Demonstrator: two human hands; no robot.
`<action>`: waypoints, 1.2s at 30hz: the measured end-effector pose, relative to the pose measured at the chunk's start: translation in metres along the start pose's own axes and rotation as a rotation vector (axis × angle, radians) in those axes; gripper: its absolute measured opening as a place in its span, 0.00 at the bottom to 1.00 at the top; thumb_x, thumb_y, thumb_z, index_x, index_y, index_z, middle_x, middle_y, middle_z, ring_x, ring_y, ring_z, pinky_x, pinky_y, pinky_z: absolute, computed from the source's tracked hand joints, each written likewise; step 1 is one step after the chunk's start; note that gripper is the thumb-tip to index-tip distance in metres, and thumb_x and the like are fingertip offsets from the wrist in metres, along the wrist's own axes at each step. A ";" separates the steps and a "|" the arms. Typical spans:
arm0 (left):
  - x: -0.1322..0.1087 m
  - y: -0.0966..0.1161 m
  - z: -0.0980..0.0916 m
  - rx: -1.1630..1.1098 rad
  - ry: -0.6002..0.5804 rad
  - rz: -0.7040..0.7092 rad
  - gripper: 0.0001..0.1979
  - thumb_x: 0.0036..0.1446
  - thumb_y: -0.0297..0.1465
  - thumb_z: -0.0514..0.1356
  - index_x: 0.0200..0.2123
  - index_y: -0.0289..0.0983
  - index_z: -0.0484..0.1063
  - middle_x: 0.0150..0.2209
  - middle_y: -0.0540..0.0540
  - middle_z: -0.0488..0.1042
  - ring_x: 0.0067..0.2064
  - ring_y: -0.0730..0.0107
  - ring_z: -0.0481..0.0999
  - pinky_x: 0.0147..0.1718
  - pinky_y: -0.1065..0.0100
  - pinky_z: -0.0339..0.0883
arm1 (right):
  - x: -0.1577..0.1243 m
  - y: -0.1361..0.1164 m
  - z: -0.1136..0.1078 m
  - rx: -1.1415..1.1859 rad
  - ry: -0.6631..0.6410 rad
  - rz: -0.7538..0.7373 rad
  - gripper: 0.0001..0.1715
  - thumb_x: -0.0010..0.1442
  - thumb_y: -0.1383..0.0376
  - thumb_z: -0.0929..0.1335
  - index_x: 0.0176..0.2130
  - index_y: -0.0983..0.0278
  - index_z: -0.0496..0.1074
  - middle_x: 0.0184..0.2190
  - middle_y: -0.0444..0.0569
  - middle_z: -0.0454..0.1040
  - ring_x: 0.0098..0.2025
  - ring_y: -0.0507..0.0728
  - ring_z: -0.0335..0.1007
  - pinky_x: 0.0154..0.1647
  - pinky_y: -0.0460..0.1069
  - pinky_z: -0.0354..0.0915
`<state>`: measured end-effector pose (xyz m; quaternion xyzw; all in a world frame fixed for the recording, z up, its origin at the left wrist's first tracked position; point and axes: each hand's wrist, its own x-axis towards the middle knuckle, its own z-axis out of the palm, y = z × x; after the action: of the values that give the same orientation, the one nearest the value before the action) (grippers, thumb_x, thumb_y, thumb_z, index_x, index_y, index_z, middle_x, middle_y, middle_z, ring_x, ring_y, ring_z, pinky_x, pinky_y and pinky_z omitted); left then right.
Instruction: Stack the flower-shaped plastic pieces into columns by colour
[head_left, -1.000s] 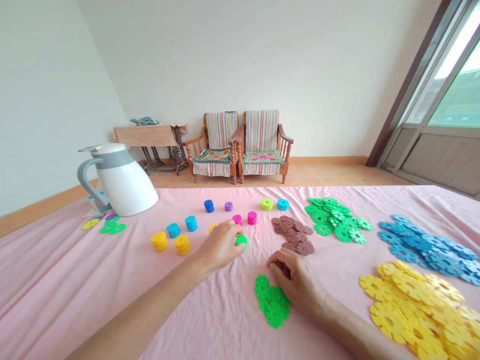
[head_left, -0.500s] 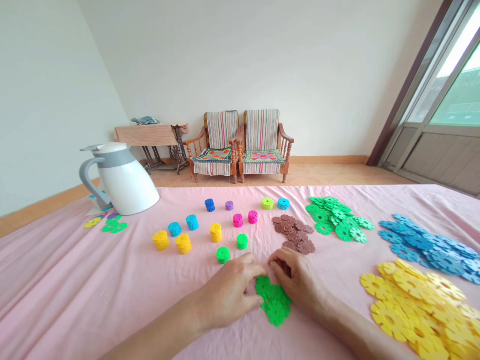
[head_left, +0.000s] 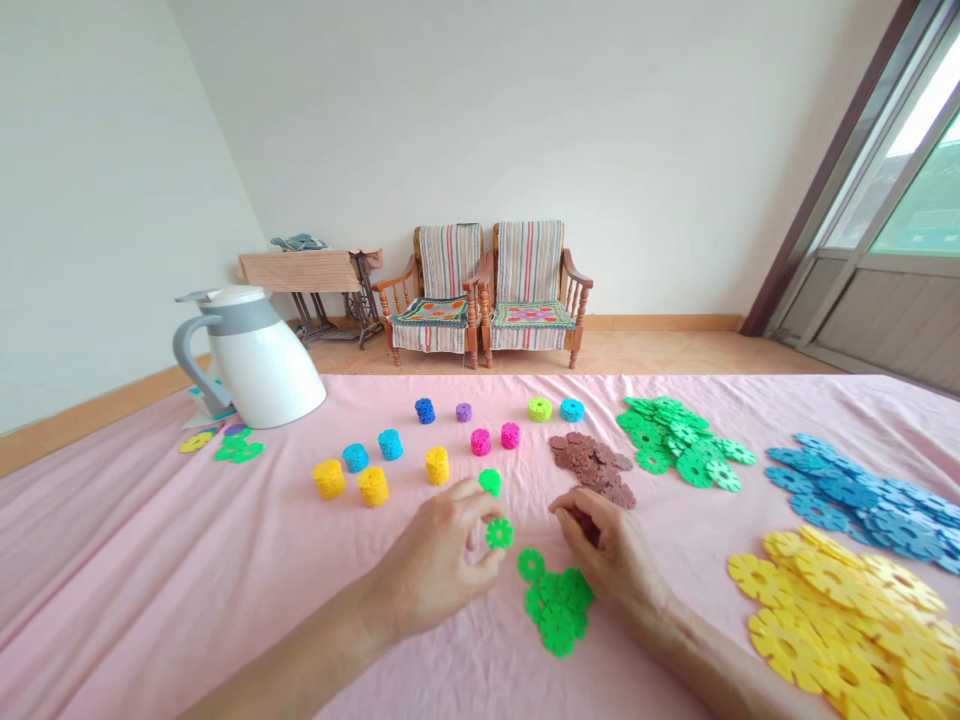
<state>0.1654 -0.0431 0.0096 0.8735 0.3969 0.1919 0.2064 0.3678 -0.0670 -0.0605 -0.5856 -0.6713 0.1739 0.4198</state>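
Far left of the small green pile (head_left: 559, 605), a white jug (head_left: 266, 370) is placed. Beyond the pile's left edge, a green disc (head_left: 499, 533) is pinched by the left hand (head_left: 442, 555). Just right of the pile, the right hand's (head_left: 611, 550) fingers are curled; whether anything is gripped cannot be told.

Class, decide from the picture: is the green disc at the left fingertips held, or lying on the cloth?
Held: the left hand pinches the green disc between thumb and finger, its face towards the camera.
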 end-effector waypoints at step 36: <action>-0.008 -0.011 -0.005 -0.071 -0.074 0.009 0.11 0.52 0.23 0.57 0.38 0.40 0.73 0.36 0.49 0.70 0.31 0.72 0.70 0.34 0.70 0.64 | 0.012 -0.007 -0.018 0.405 0.145 0.412 0.17 0.51 0.52 0.64 0.24 0.63 0.68 0.14 0.38 0.57 0.17 0.49 0.51 0.16 0.44 0.46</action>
<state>0.1513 -0.0413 0.0062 0.8740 0.3778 0.1742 0.2510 0.3777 -0.0620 -0.0406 -0.6248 -0.4582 0.3437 0.5306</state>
